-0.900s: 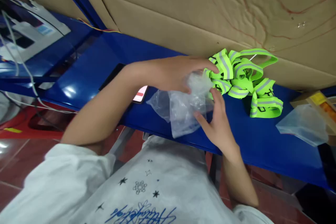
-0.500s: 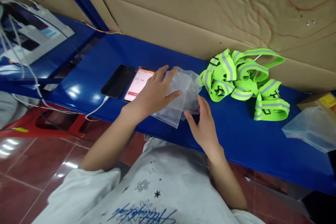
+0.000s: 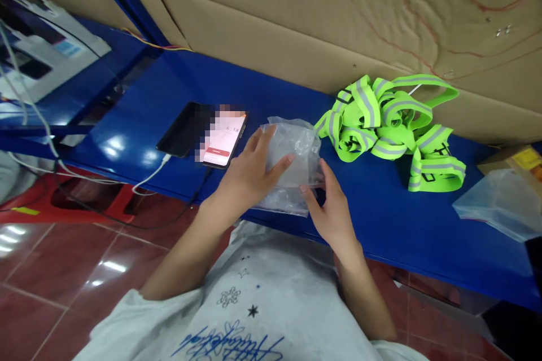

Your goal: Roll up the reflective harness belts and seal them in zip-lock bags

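Note:
Clear plastic bags (image 3: pixel 292 152) lie in a loose stack near the front edge of the blue table (image 3: pixel 381 214). My left hand (image 3: pixel 253 172) rests on their left side, its thumb stretched across the top and its fingers apart. At the right edge of the bags, my right hand (image 3: pixel 330 203) has thumb and forefinger around the border, holding them. Just left of my left hand is a lit phone (image 3: pixel 222 138) with a timer display, and a dark phone (image 3: pixel 180 130) on a white cable lies beside it.
Coiled neon-green reflective straps (image 3: pixel 389 118) sit right of the bags by the cardboard wall (image 3: pixel 262 28). More clear bags (image 3: pixel 503 203) and a small box (image 3: pixel 520 161) are at the far right. A red stool (image 3: pixel 80 203) and cables are at the left.
The bags have been turned and squared up, their lower edge now closer to level. My left hand has shifted slightly down and right, uncovering more of the lit phone.

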Action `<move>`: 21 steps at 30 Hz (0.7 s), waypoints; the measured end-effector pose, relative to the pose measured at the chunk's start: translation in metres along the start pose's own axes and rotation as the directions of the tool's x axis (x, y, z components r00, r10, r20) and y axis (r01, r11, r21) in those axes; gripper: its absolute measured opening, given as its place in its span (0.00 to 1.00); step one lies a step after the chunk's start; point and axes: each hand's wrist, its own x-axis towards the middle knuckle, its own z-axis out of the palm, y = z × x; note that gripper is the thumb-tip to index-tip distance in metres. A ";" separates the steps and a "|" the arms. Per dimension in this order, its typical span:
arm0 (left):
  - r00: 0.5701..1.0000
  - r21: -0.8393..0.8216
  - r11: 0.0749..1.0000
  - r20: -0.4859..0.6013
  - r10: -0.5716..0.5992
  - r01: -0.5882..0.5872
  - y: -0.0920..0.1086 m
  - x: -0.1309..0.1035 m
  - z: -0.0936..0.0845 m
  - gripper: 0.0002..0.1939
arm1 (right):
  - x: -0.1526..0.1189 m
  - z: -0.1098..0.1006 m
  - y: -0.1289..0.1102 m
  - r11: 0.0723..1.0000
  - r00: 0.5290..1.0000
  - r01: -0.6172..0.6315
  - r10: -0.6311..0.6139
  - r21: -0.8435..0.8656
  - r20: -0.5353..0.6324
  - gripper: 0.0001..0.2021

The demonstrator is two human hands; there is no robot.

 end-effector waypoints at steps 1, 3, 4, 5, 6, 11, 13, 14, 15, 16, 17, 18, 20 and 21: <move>1.000 0.010 1.000 -0.006 -0.009 0.009 0.001 -0.003 0.001 0.42 | -0.001 0.000 -0.001 1.000 1.000 0.007 -0.007 -0.004 0.002 0.37; 0.999 0.075 0.996 -0.015 -0.044 0.045 0.005 -0.006 0.007 0.42 | -0.005 0.001 -0.003 0.997 0.999 0.036 -0.036 -0.063 -0.003 0.34; 0.998 0.128 0.990 -0.015 -0.063 0.065 0.008 -0.006 0.010 0.41 | -0.006 0.002 -0.004 0.991 0.998 0.056 -0.058 -0.121 -0.014 0.31; 0.997 0.184 0.980 -0.014 -0.072 0.074 0.011 -0.006 0.015 0.40 | -0.008 0.003 -0.005 0.979 0.996 0.071 -0.079 -0.193 -0.036 0.27; 0.998 0.237 0.969 -0.016 -0.066 0.068 0.013 -0.006 0.020 0.38 | -0.009 0.004 -0.007 0.960 0.993 0.078 -0.099 -0.269 -0.064 0.25; 0.989 0.350 0.935 -0.112 0.100 -0.055 0.012 -0.010 0.048 0.33 | 0.006 -0.003 -0.024 0.886 0.962 0.125 -0.218 -0.446 -0.164 0.22; 0.983 0.348 0.932 -0.111 0.148 -0.101 0.005 -0.011 0.056 0.33 | 0.023 -0.005 -0.029 0.841 0.948 0.268 -0.317 -0.470 -0.026 0.26; 0.982 0.336 0.934 -0.099 0.163 -0.121 0.001 -0.011 0.059 0.33 | 0.033 -0.005 -0.030 0.806 0.929 0.356 -0.358 -0.473 0.089 0.27; 0.981 0.317 0.939 -0.089 0.170 -0.134 -0.002 -0.010 0.061 0.33 | 0.044 -0.003 -0.029 0.778 0.907 0.420 -0.372 -0.467 0.197 0.29; 0.982 0.293 0.946 -0.079 0.171 -0.140 -0.006 -0.009 0.063 0.33 | 0.053 -0.001 -0.025 0.767 0.897 0.439 -0.345 -0.468 0.276 0.32; 0.983 0.268 0.953 -0.073 0.167 -0.142 -0.008 -0.009 0.064 0.34 | 0.062 0.002 -0.020 0.770 0.897 0.427 -0.295 -0.474 0.329 0.35; 0.984 0.243 0.960 -0.067 0.162 -0.142 -0.010 -0.008 0.064 0.34 | 0.069 0.005 -0.014 0.775 0.895 0.413 -0.246 -0.478 0.373 0.38; 0.984 0.210 0.965 -0.054 0.169 -0.154 -0.012 -0.007 0.064 0.35 | 0.079 0.011 0.000 0.786 0.884 0.397 -0.188 -0.473 0.428 0.39; 0.981 0.207 0.964 -0.056 0.183 -0.168 -0.013 -0.007 0.063 0.35 | 0.082 0.013 0.006 0.791 0.879 0.396 -0.180 -0.466 0.441 0.39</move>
